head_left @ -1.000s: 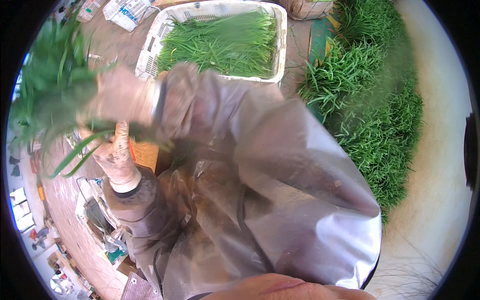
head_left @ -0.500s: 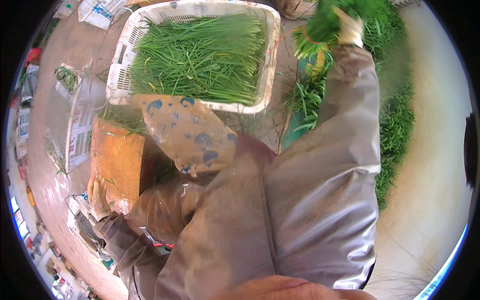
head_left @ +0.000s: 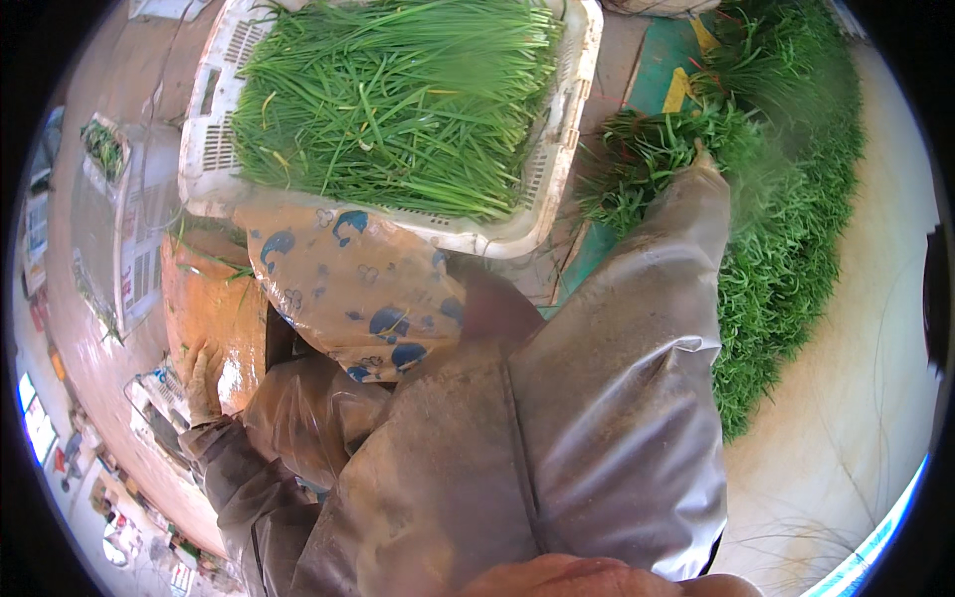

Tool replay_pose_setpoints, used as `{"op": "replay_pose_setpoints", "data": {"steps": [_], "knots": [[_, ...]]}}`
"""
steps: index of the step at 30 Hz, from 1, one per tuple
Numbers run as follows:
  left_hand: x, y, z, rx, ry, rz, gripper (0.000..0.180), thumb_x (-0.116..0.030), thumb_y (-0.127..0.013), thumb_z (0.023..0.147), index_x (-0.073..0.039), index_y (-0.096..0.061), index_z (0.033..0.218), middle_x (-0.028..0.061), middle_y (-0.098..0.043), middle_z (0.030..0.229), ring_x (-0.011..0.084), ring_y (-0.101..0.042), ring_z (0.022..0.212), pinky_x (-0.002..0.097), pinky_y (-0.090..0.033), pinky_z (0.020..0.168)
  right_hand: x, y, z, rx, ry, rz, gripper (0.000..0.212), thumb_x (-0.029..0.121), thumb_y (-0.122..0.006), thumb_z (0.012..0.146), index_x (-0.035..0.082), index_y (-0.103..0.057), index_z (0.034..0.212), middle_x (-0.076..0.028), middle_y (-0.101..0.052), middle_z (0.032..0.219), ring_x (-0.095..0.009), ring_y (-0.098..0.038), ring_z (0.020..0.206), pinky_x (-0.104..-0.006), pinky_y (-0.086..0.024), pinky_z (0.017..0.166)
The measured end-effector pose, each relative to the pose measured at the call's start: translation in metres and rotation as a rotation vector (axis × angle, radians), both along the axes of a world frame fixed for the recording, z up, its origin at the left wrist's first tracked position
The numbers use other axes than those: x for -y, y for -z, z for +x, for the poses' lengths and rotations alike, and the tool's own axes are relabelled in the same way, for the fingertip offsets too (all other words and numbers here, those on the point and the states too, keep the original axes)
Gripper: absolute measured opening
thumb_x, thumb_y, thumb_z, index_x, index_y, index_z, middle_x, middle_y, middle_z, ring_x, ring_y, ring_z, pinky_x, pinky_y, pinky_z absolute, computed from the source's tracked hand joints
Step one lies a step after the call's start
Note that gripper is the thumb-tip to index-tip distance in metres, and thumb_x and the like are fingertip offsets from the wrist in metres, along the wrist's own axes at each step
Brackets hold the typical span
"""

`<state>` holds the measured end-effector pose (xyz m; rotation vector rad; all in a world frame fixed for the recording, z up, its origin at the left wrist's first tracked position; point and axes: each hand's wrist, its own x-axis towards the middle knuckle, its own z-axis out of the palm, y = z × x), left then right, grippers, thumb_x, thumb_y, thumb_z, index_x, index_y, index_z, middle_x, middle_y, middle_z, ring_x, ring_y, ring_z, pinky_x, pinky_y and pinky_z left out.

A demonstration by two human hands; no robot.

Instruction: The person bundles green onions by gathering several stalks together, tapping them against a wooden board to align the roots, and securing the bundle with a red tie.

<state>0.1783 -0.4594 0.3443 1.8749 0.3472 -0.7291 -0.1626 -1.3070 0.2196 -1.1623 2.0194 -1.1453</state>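
My left hand (head_left: 202, 383) lies against the near side of an orange wooden box-like piece (head_left: 214, 308), its fingers stretched out and nothing held. On the right, my sleeved arm reaches out to a long heap of leafy green stalks (head_left: 786, 269). My right hand (head_left: 704, 157) touches a bunch of these greens (head_left: 662, 144), but its fingers are mostly hidden by leaves and sleeve. Straight ahead stands a white plastic basket (head_left: 507, 239) filled with long, thin green stalks (head_left: 388, 109), laid mostly side by side.
A brown apron with blue prints (head_left: 348, 284) covers my knee, close to the basket. Green boarding (head_left: 657, 75) with yellow marks shows beside the heap. At left stand another white crate (head_left: 139, 264) and a small basket (head_left: 159, 408). A pale surface (head_left: 836, 478) borders the heap.
My right hand has come down from holding up a bunch tied with red string, and that bunch is no longer raised. The view has shifted; my left hand stays on the orange piece.
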Motion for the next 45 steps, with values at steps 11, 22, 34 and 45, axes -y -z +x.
{"op": "replay_pose_setpoints", "data": {"steps": [11,22,34,45], "knots": [[0.002,0.012,-0.043,0.042,-0.087,-0.046,0.041,-0.022,-0.057,0.093,-0.004,-0.05,0.129,0.0115,-0.06,0.118,0.0224,-0.06,0.106,0.0326,-0.047,0.09,-0.003,-0.084,0.001,-0.608,-0.506,-0.136,0.046,0.015,-0.068,0.082,-0.006,-0.055,0.121,-0.016,-0.061,0.116,-0.027,-0.06,0.098,-0.0375,-0.048,0.089],[0.056,0.033,-0.066,0.029,-0.073,-0.246,0.041,-0.021,-0.057,0.093,-0.003,-0.048,0.129,0.0103,-0.06,0.115,0.0226,-0.059,0.105,0.0329,-0.046,0.091,-0.133,-0.059,0.253,-1.325,-1.476,-0.395,0.095,0.025,-0.083,0.066,0.01,-0.032,0.145,-0.015,-0.034,0.148,-0.03,-0.034,0.135,-0.0375,-0.031,0.11],[0.069,0.048,-0.069,-0.077,-0.127,-0.136,0.045,-0.025,-0.057,0.093,-0.003,-0.048,0.131,0.0118,-0.06,0.118,0.0201,-0.06,0.104,0.0307,-0.046,0.089,-0.071,0.018,0.323,-1.272,-1.576,0.287,0.103,0.016,-0.086,0.062,0.01,-0.025,0.146,-0.02,-0.037,0.142,-0.034,-0.036,0.132,-0.0376,-0.032,0.108],[0.085,0.047,-0.071,-0.115,-0.04,-0.152,0.046,-0.027,-0.055,0.094,-0.003,-0.047,0.133,0.0131,-0.06,0.119,0.0202,-0.061,0.104,0.0304,-0.046,0.09,-0.048,0.049,0.315,-1.136,-1.642,0.127,0.073,0.013,-0.081,0.067,0.009,-0.046,0.132,-0.021,-0.056,0.122,-0.033,-0.052,0.118,-0.0388,-0.04,0.101]]}}
